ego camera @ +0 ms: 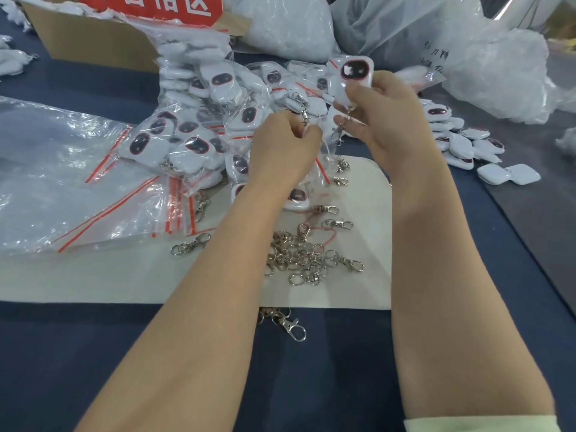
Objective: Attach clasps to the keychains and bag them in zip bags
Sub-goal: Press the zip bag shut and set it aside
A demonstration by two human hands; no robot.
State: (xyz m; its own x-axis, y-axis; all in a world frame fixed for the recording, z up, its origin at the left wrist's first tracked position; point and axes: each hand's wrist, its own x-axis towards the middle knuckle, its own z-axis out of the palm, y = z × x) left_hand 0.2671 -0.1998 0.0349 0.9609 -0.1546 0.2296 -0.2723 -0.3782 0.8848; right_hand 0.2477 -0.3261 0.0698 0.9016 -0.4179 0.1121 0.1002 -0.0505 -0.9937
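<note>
Right hand (pixel 385 120): fingers curled and clamped on a white keychain (pixel 353 73), held above the tabletop (pixel 311 369) near the far edge of the white mat (pixel 124 275). The keychain's long axis runs roughly vertical, dark screen face turned toward the camera and uppermost. Its clasp (pixel 341 129) hangs from the lower end, pointing down. Left hand (pixel 280 148): fingers bunched together and curled, pinching the top edge of a clear zip bag (pixel 322 165) just beside and below the clasp. The bag hangs down to the mat, red seal strip visible. Whether the clasp tip has entered the bag mouth cannot be told. Loose clasps (pixel 299 254) lie heaped on the mat between the forearms, several strays around them. Flat empty bags (pixel 124 210) are stacked to the left. Bagged keychains (pixel 193 132) are piled beyond the left hand, unbagged ones (pixel 464 145) to the right. A cardboard box (pixel 93 39) stands at far left.
</note>
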